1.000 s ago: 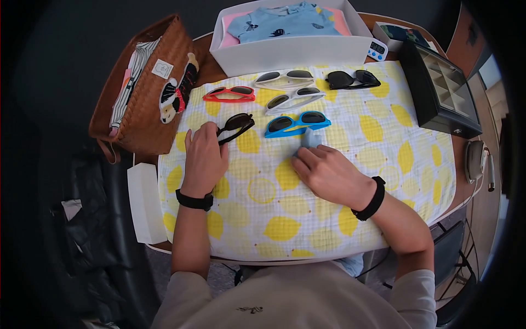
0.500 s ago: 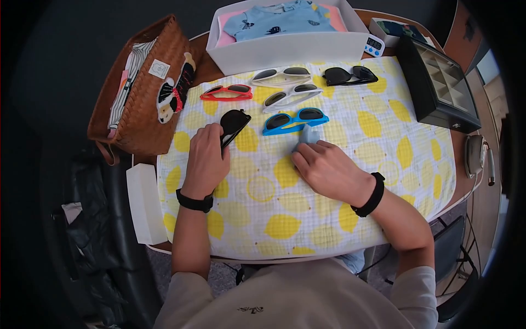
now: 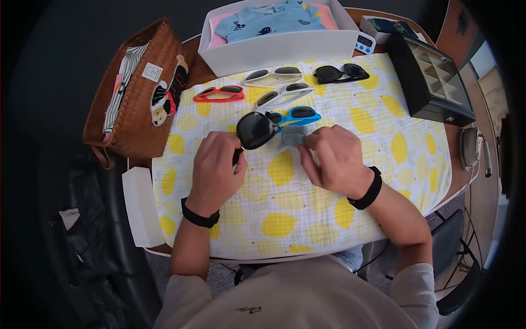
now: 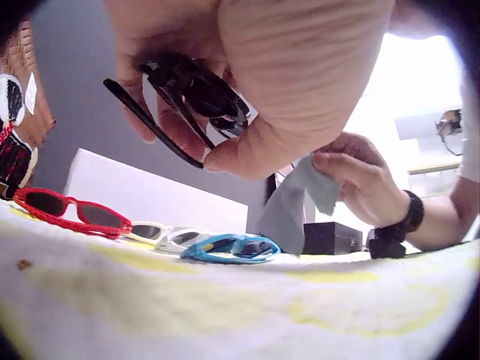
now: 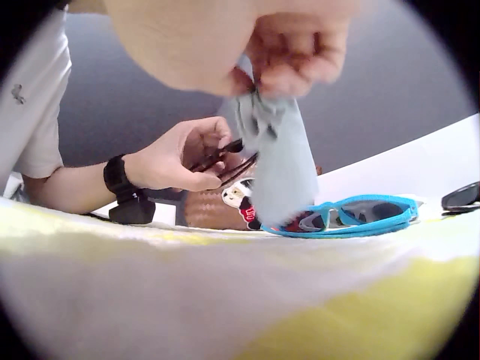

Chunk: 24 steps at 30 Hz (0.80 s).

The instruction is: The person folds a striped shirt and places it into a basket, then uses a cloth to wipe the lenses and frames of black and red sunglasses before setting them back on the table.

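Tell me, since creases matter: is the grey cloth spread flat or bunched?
Bunched: the grey cloth hangs creased below the right grip, which pinches it.

Grey floor (image 3: 220,272) shows below the brown table (image 3: 193,55).

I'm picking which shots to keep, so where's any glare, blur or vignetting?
Head view: dark vignetting at the corners; left wrist view: blown-out light at upper right, beyond the right hand, glints on the black sunglasses; right wrist view: lemon-print mat blurred up close.
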Available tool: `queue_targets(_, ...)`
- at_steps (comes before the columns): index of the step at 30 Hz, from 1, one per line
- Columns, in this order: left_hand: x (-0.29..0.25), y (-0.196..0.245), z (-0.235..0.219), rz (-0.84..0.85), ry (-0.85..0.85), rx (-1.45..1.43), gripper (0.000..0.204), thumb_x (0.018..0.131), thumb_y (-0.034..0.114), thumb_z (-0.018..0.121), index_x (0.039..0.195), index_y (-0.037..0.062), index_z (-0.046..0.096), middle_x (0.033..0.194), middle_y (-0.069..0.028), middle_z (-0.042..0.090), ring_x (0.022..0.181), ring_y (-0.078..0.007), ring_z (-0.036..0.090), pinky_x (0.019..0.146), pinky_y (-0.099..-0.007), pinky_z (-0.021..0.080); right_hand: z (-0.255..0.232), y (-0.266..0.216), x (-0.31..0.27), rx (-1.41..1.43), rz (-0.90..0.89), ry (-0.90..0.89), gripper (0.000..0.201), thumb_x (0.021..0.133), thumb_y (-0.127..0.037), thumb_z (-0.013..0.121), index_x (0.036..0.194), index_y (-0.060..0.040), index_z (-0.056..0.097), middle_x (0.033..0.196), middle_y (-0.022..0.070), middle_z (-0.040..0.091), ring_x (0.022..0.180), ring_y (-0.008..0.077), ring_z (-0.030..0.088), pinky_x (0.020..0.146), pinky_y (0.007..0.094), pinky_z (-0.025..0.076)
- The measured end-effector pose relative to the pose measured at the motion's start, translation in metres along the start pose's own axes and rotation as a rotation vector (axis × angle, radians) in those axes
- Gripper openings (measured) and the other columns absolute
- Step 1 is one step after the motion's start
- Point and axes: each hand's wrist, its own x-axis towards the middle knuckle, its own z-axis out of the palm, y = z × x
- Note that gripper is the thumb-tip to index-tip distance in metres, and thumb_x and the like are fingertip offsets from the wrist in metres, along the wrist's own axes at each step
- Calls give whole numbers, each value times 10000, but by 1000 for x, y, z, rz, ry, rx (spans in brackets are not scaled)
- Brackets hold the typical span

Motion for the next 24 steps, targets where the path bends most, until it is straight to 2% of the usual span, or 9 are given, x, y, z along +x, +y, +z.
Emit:
queue_targets(2, 0, 8, 1, 19, -21, -14, 361, 728, -83, 740, 1009, 24, 542, 975, -141, 642, 915, -351, 631, 787, -452, 521, 0, 1, -1, 18, 19, 248, 187, 825, -46, 766, 916, -24, 605, 814, 77, 573, 635, 230, 574, 575, 360, 469)
queue_targets(5, -1, 16, 6, 56, -39, -65, 401, 714, -96, 747, 1036, 22, 538, 982, -148, 648, 896, -360, 644, 763, -444, 538, 3, -2, 1, 38, -24, 278, 175, 833, -50, 766, 929, -25, 622, 868, 89, 602, 666, 227, 579, 590, 357, 468)
queue_targets(6, -1, 18, 8, 79, -35, -97, 434, 706, -107, 756, 1057, 19, 536, 986, -154, 653, 875, -369, 655, 736, -435, 553, 2, -3, 2, 35, -25, 273, 175, 833, -50, 766, 929, -25, 622, 868, 89, 602, 666, 227, 579, 590, 357, 468)
queue_targets(8, -3, 20, 12, 96, -28, -110, 448, 711, -104, 761, 1074, 18, 528, 994, -154, 657, 876, -370, 660, 735, -440, 559, 0, -3, 2, 103, -115, 132, 187, 828, -77, 779, 933, -26, 632, 894, 90, 606, 708, 229, 595, 608, 353, 473)
queue_targets(11, -6, 23, 18, 138, -20, -132, 477, 722, -96, 771, 1106, 20, 513, 1008, -152, 665, 878, -371, 670, 733, -449, 568, 3, -2, -2, 133, -135, 24, 200, 818, -99, 782, 942, -27, 642, 922, 87, 612, 739, 233, 600, 624, 355, 477)
queue_targets(17, -11, 21, 22, 162, -25, -182, 560, 727, -99, 782, 1181, 35, 483, 1027, -148, 680, 881, -364, 680, 731, -455, 582, 0, -4, 5, 182, -78, 47, 227, 809, -107, 795, 987, -44, 668, 964, 85, 610, 780, 245, 602, 644, 369, 485)
queue_targets(19, -12, 21, 22, 188, -18, -186, 589, 724, -103, 781, 1206, 41, 473, 1034, -145, 683, 882, -362, 683, 733, -451, 584, -2, -5, 5, 193, -38, 22, 253, 809, -110, 805, 1016, -44, 677, 1017, 107, 616, 813, 266, 613, 671, 381, 501)
queue_targets(21, -12, 22, 24, 192, -13, -191, 599, 722, -106, 780, 1212, 41, 470, 1036, -144, 684, 884, -361, 684, 734, -450, 585, 2, -4, 6, 198, 55, 103, 286, 817, -119, 810, 1056, -38, 677, 1095, 135, 620, 837, 293, 615, 699, 397, 516)
queue_targets(24, -12, 23, 24, 200, -9, -193, 611, 719, -109, 779, 1221, 41, 464, 1042, -145, 683, 887, -362, 686, 740, -451, 587, 3, -3, 4, 178, 125, 48, 333, 832, -138, 810, 1123, -38, 681, 1187, 165, 627, 895, 324, 635, 748, 409, 536)
